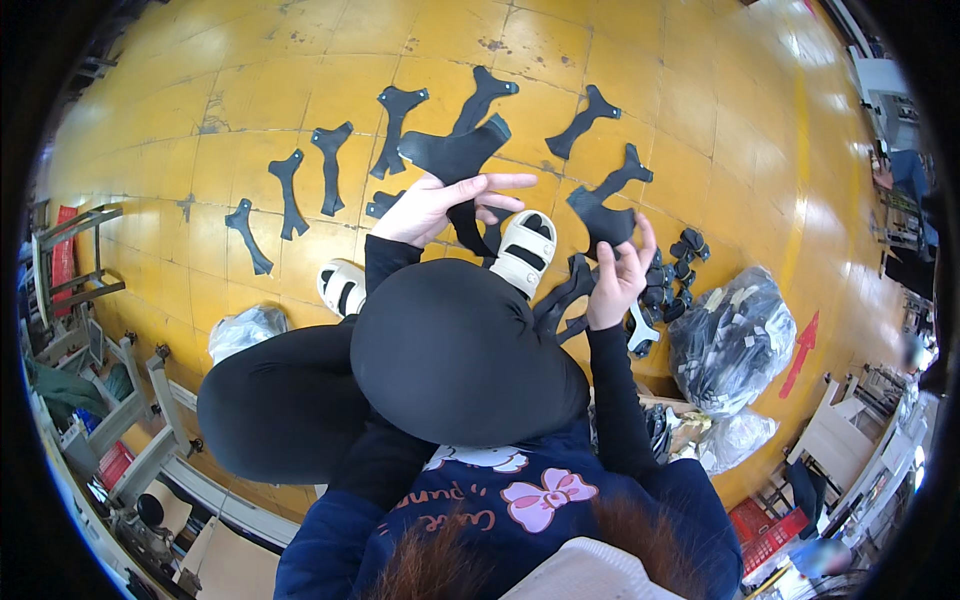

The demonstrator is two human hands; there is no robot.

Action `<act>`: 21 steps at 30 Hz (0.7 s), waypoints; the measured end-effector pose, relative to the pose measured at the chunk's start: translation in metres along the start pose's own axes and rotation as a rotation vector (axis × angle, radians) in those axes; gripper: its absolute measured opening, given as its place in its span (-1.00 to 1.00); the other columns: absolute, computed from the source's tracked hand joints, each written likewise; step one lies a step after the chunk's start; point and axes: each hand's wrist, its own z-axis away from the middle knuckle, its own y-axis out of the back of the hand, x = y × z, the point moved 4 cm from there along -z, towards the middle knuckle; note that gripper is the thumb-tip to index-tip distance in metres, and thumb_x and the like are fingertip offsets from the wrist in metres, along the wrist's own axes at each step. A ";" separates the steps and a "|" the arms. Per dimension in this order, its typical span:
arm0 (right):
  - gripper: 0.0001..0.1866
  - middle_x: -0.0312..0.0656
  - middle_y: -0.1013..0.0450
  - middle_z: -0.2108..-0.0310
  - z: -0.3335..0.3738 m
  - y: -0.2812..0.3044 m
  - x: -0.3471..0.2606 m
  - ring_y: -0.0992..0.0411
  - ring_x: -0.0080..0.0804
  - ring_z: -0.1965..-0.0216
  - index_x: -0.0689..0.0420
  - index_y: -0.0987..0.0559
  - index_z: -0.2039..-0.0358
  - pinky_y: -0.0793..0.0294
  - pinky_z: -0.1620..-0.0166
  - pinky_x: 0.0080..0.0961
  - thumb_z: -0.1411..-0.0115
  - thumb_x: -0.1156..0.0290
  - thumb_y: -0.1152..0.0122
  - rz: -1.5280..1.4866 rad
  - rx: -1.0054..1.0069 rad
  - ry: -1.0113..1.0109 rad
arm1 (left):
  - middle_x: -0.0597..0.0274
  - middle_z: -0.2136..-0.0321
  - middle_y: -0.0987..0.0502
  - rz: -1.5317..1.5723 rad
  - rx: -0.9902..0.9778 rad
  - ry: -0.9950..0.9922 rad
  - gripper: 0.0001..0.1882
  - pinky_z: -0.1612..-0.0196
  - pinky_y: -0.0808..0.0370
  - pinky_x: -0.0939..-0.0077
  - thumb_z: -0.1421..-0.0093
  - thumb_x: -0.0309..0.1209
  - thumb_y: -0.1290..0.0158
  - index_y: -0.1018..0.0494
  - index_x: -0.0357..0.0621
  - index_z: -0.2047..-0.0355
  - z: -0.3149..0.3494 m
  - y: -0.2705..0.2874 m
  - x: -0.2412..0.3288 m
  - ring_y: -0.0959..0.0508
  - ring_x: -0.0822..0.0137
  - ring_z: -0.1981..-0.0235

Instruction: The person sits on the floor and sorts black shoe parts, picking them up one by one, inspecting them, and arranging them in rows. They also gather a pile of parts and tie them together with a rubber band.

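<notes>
In the head view, left of the right-hand cream sandal (523, 254), my left grip (432, 205) meets a broad black piece (455, 152); I cannot tell whether it pinches. Right of that sandal, my right grip (618, 283) pinches a curved black piece (602, 219) by its lower edge. Both look light and flexible, best held by wide ends; undersides are hidden.
</notes>
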 end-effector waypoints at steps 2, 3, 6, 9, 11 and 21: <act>-0.95 -0.18 -0.17 -0.09 -0.009 -0.005 -0.016 -0.32 -0.57 0.18 0.28 -0.48 0.48 -0.32 0.35 -0.74 -0.09 0.61 -0.17 -0.101 0.081 0.052 | -0.10 -0.13 -0.27 0.024 0.018 -0.034 -0.56 0.03 -0.40 0.37 -0.31 -0.27 0.17 -0.19 -0.15 -0.15 -0.003 -0.007 0.003 -0.39 0.13 -0.08; -0.95 -0.22 -0.27 0.04 -0.011 -0.012 -0.022 -0.36 -0.62 0.30 0.27 -0.47 0.47 -0.31 0.39 -0.74 -0.11 0.61 -0.16 -0.301 0.092 -0.017 | -0.06 -0.18 -0.21 0.041 0.016 -0.041 -0.52 -0.11 -0.31 0.21 -0.28 -0.27 0.12 -0.15 -0.14 -0.17 -0.001 -0.007 0.006 -0.30 0.07 -0.15; -0.96 -0.38 -0.38 0.54 -0.023 -0.040 -0.049 -0.36 -0.69 0.48 0.27 -0.46 0.44 -0.30 0.42 -0.75 -0.14 0.60 -0.13 -0.522 -0.130 -0.189 | -0.04 -0.17 -0.23 0.023 -0.004 -0.083 -0.46 -0.14 -0.29 0.16 -0.21 -0.32 0.01 -0.14 -0.15 -0.17 0.003 -0.008 0.010 -0.29 0.08 -0.16; -0.87 -0.42 -0.28 0.61 -0.040 -0.078 -0.088 -0.16 -0.74 0.56 0.26 -0.45 0.52 -0.15 0.50 -0.74 -0.10 0.53 -0.21 -0.262 -0.376 -0.063 | 0.02 -0.14 -0.25 0.107 -0.030 -0.077 -0.37 -0.20 -0.23 0.15 -0.13 -0.46 -0.07 -0.10 -0.26 -0.18 0.004 0.004 0.002 -0.25 0.11 -0.19; -0.83 -0.47 -0.25 0.65 -0.043 -0.104 -0.104 -0.17 -0.79 0.57 0.25 -0.44 0.58 -0.13 0.52 -0.75 -0.09 0.54 -0.21 -0.141 -0.451 -0.090 | 0.03 -0.13 -0.26 0.136 -0.025 -0.128 -0.43 -0.21 -0.22 0.22 -0.19 -0.48 0.00 -0.09 -0.29 -0.19 0.005 -0.003 0.008 -0.26 0.14 -0.18; -0.84 -0.42 -0.26 0.66 -0.030 -0.073 -0.038 -0.16 -0.78 0.58 0.29 -0.44 0.51 -0.17 0.53 -0.72 -0.12 0.48 -0.19 -0.037 -0.232 -0.142 | 0.10 -0.01 -0.39 0.184 0.342 -0.051 -0.58 -0.05 -0.37 0.02 -0.30 -0.29 0.13 -0.20 -0.14 -0.13 0.000 0.009 -0.006 -0.36 0.17 -0.08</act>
